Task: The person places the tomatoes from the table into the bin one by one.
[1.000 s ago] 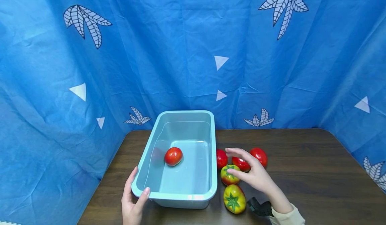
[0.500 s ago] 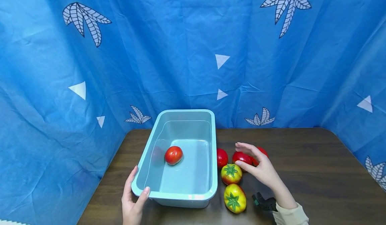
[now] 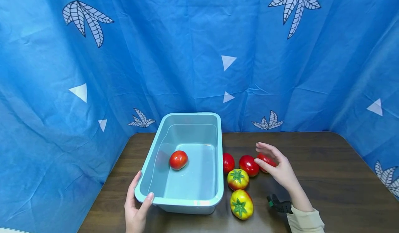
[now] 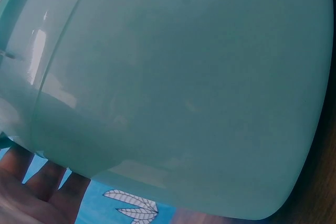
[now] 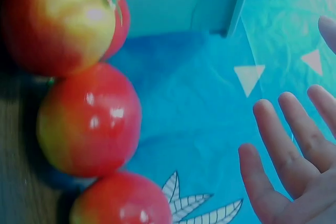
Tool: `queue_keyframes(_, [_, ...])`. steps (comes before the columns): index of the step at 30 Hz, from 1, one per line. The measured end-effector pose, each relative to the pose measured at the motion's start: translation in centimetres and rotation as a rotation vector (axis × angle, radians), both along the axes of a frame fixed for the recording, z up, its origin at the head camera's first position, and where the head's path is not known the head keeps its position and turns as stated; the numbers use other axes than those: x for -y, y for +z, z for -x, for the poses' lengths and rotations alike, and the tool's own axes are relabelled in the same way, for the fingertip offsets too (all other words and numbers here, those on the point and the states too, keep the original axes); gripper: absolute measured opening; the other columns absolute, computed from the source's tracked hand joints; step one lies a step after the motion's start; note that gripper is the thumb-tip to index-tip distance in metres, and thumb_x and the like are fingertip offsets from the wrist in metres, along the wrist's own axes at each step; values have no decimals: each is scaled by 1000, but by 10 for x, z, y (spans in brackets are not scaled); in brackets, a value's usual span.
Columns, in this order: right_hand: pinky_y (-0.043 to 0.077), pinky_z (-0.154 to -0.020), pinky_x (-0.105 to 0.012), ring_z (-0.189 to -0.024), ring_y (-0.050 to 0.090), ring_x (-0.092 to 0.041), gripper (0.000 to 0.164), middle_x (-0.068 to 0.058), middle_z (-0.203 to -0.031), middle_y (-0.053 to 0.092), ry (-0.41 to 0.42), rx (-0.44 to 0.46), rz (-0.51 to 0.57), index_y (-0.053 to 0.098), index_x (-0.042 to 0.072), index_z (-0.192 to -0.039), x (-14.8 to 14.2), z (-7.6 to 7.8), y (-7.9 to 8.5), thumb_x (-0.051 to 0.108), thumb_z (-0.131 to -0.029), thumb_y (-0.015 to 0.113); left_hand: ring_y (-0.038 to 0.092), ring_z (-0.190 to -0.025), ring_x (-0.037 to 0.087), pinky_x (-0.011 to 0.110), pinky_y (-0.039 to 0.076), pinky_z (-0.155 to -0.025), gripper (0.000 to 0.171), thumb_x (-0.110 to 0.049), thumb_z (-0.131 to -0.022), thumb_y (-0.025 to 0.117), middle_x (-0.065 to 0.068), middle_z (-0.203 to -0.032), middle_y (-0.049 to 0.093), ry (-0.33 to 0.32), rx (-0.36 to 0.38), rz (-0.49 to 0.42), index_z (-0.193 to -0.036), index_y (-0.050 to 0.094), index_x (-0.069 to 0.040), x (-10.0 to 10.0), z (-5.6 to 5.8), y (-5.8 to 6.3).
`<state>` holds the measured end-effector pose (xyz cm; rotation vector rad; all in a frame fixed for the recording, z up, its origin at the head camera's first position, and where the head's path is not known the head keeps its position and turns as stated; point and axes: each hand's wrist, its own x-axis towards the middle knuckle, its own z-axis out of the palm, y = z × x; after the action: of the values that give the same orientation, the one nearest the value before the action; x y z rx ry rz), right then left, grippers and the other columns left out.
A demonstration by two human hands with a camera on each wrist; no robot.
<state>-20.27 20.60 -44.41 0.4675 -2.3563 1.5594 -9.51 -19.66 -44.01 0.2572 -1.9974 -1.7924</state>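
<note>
Rightmost red fruit [image 3: 267, 159] shows between right hand's [image 3: 280, 167] thumb and fingers, untouched; that hand is loosely spread, holding nothing; four other fruits [image 3: 238, 180] lie left of it, outside bin [image 3: 220, 156]; left hand [image 3: 136, 205] pinches bin's corner; one red fruit inside [image 3: 178, 160]; reads one in, five out.

The bin [image 3: 194, 177] is showing pale blue-green, and the fruit inside it [image 3: 178, 160] is shining red. Two yellow fruits [image 3: 238, 184] are wearing green star-shaped tops [image 3: 239, 207] and carrying reddish patches; three other fruits [image 3: 248, 165] are looking mostly red. The cloth [image 3: 174, 70] is displaying blue with white triangles [image 3: 228, 62] and dark-veined white leaves [image 3: 296, 5]. The table [image 3: 327, 181] is showing dark brown wood grain, the sleeve [image 3: 306, 222] cream.
</note>
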Motion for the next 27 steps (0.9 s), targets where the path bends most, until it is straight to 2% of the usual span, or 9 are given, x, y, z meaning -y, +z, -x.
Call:
queue_keyframes(5, [39, -87, -12, -109, 54, -4, 55, -8, -127, 56, -79, -6, -33, 49, 13, -133, -9, 3, -5, 9, -82, 71, 36, -118, 16, 8, 37, -85, 65, -4, -88, 62, -3, -141, 34, 3, 23, 6, -145, 35, -17, 0, 0, 1])
queue_keyframes(12, [40, -88, -13, -109, 52, -1, 54, -9, -127, 56, -127, 1, -37, 49, 11, -134, -16, 6, -14, 12, -84, 70, 36, -118, 16, 9, 36, -86, 64, -4, -87, 62, -3, -141, 35, 4, 21, 11, -145, 36, -19, 1, 0, 0])
queue_keyframes(14, [43, -92, -25, -111, 52, -6, 55, -9, -129, 55, -131, 10, -37, 48, 13, -135, -20, 8, -19, 15, -85, 70, 36, -118, 16, 8, 36, -85, 64, -4, -88, 62, -2, -141, 35, 7, 25, 16, -145, 37, -18, 0, 0, 0])
queue_keyframes(17, [45, -91, -37, -113, 52, -12, 57, -7, -131, 53, -140, 10, -61, 46, 17, -137, -30, 15, -34, 20, -85, 70, 36, -118, 15, 8, 36, -85, 64, -6, -88, 63, -1, -141, 35, 16, 39, 21, -144, 37, -20, 0, 0, 1])
queue_keyframes(19, [46, -91, -39, -115, 51, -13, 59, -4, -133, 52, -140, 18, -89, 44, 23, -139, -40, 22, -48, 23, -85, 69, 36, -118, 16, 8, 36, -85, 63, -7, -88, 63, 0, -142, 36, 17, 44, 20, -144, 37, -20, 0, -1, 2])
queue_keyframes(22, [45, -90, -28, -117, 48, -8, 61, 1, -135, 50, -165, 29, -125, 42, 31, -140, -52, 31, -67, 28, -85, 69, 37, -118, 16, 8, 36, -85, 63, -6, -87, 63, 0, -142, 36, 17, 44, 14, -144, 38, -20, -1, -1, 2])
queue_keyframes(24, [45, -90, -27, -117, 48, -8, 62, 3, -136, 49, -188, 41, -156, 40, 33, -140, -55, 33, -71, 31, -85, 69, 37, -118, 16, 8, 37, -85, 63, -6, -87, 63, 0, -142, 36, 18, 41, 13, -144, 38, -20, -1, -1, 2])
queue_keyframes(27, [43, -94, -42, -119, 46, -19, 63, -4, -136, 48, -208, 79, -156, 41, 28, -140, -50, 26, -59, 34, -84, 70, 38, -117, 15, 9, 37, -86, 63, -6, -87, 63, 0, -142, 37, 22, 40, 14, -144, 38, -20, 0, -1, 2])
